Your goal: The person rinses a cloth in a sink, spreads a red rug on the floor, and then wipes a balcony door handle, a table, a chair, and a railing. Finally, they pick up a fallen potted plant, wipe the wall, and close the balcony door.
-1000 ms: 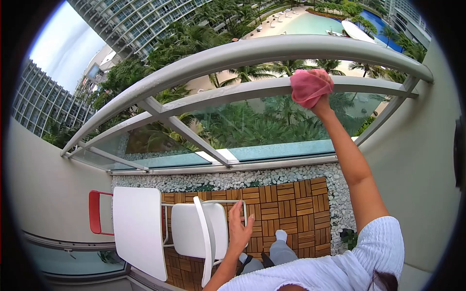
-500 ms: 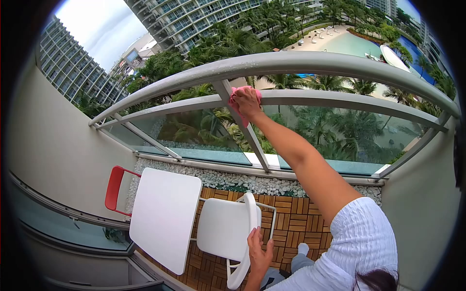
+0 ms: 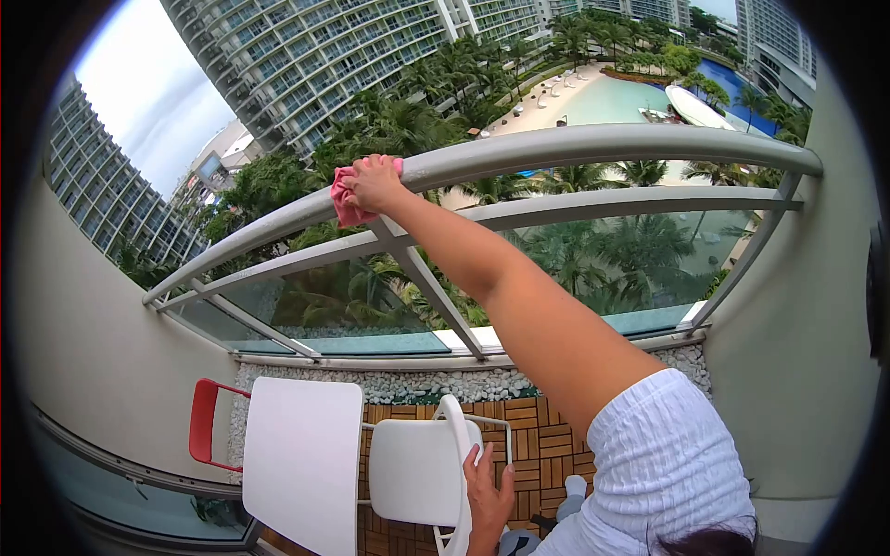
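Note:
My right hand (image 3: pixel 375 183) is closed around a pink cloth (image 3: pixel 347 199), pressed onto the curved grey top rail (image 3: pixel 556 146) of the balcony railing, above an upright post (image 3: pixel 431 289). The right arm is stretched far out from a white textured sleeve. Low in the view, my left hand (image 3: pixel 489 500) holds nothing, its fingers spread at the backrest of a white chair (image 3: pixel 408 461). Water drops speckle the rail left of the cloth.
A white table (image 3: pixel 306 445) stands left of the chair, with a red-backed chair (image 3: pixel 203 422) beyond it. Glass panels (image 3: pixel 612 259) fill the railing's lower part. White pebbles (image 3: pixel 389 384) edge the wooden deck tiles (image 3: pixel 528 435). Walls (image 3: pixel 788 324) flank both sides.
My right hand has moved with the pink cloth from the post and lower rail up and left onto the top rail. The view has shifted; my left hand stays by the chair.

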Action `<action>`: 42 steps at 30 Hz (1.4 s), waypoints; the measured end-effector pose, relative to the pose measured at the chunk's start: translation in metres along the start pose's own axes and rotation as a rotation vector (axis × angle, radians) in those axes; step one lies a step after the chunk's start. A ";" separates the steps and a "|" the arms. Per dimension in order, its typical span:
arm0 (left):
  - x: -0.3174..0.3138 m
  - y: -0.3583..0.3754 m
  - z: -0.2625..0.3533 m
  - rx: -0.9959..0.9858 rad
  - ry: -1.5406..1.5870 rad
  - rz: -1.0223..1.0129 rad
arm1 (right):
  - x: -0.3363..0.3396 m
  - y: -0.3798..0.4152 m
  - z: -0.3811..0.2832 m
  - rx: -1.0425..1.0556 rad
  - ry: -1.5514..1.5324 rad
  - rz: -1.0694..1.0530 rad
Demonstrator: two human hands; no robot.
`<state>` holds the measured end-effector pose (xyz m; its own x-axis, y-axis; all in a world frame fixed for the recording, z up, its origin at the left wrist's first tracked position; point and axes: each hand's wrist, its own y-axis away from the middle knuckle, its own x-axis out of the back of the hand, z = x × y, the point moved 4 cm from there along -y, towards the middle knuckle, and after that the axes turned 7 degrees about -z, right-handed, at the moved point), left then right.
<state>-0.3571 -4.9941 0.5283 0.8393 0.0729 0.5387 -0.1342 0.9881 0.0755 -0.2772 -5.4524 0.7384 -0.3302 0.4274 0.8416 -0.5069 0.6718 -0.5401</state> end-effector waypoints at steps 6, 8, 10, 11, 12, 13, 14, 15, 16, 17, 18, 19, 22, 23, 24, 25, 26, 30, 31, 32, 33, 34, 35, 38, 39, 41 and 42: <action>-0.050 -0.015 0.021 -0.101 -0.084 -0.089 | 0.084 0.157 0.180 -0.050 0.087 0.254; -0.060 -0.019 0.033 -0.181 -0.114 -0.121 | 0.137 0.227 0.269 -0.162 0.155 0.310; -0.071 -0.023 0.032 -0.181 -0.111 -0.127 | 0.183 0.298 0.370 -0.399 0.300 0.324; -0.075 -0.024 0.031 -0.207 -0.132 -0.142 | 0.197 0.335 0.431 -0.504 0.380 0.349; -0.078 -0.024 0.030 -0.230 -0.154 -0.157 | 0.217 0.370 0.480 -0.692 0.454 0.305; -0.078 -0.023 0.031 -0.211 -0.115 -0.183 | 0.234 0.402 0.519 -0.878 0.508 0.275; -0.081 -0.022 0.031 -0.200 -0.113 -0.170 | 0.239 0.431 0.566 -0.983 0.540 0.387; -0.082 -0.021 0.030 -0.205 -0.081 -0.194 | 0.245 0.444 0.590 -1.000 0.546 0.311; -0.080 -0.018 0.029 -0.204 -0.049 -0.204 | 0.241 0.444 0.616 -0.930 0.719 0.239; -0.078 -0.016 0.029 -0.192 -0.033 -0.228 | 0.232 0.434 0.613 -0.951 0.712 0.257; -0.072 -0.015 0.030 -0.157 -0.028 -0.181 | 0.223 0.409 0.583 -0.905 0.675 0.254; -0.061 -0.005 0.027 -0.150 -0.025 -0.183 | 0.206 0.356 0.509 -0.501 0.610 0.550; -0.042 0.001 0.030 -0.170 0.021 -0.195 | 0.173 0.293 0.378 -0.634 0.336 0.162; -0.033 0.005 0.030 -0.173 0.058 -0.192 | 0.148 0.266 0.353 -0.542 0.423 0.161; -0.023 0.011 0.028 -0.183 0.090 -0.189 | 0.128 0.239 0.317 -0.441 0.470 0.185; -0.013 0.017 0.023 -0.194 0.104 -0.168 | 0.119 0.216 0.268 -0.370 0.386 0.189; -0.002 0.021 0.016 -0.185 0.104 -0.137 | 0.103 0.191 0.232 -0.316 0.368 0.153; 0.052 0.049 -0.019 -0.183 0.080 -0.022 | 0.046 0.105 0.093 -0.135 0.320 0.160; 0.067 0.059 -0.033 -0.163 0.136 -0.010 | 0.024 0.084 0.065 -0.123 0.329 0.125; 0.083 0.069 -0.048 -0.144 0.193 -0.001 | 0.009 0.065 0.039 -0.060 0.276 0.154; 0.098 0.079 -0.066 -0.164 0.185 0.033 | -0.004 0.047 0.020 -0.004 0.280 0.173; 0.117 0.091 -0.085 -0.140 0.197 0.067 | -0.020 0.033 0.001 0.056 0.281 0.189; 0.139 0.104 -0.102 -0.182 0.167 0.101 | -0.031 0.017 -0.009 0.097 0.165 0.122; 0.216 0.151 -0.158 -0.137 0.154 0.172 | -0.041 0.000 -0.067 0.027 -0.336 0.142; 0.244 0.168 -0.176 -0.111 0.133 0.185 | -0.043 0.008 -0.096 -0.114 -0.752 0.019; 0.298 0.202 -0.213 -0.025 0.086 0.209 | -0.070 0.021 -0.153 -0.284 -1.317 -0.074; 0.323 0.218 -0.234 -0.003 0.103 0.228 | -0.095 0.024 -0.168 -0.299 -1.479 -0.022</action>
<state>0.0083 -4.7239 0.5225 0.8368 0.3072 0.4533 -0.3249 0.9449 -0.0406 -0.1241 -5.3752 0.6466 -0.8987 -0.4385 -0.0131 -0.4060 0.8427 -0.3534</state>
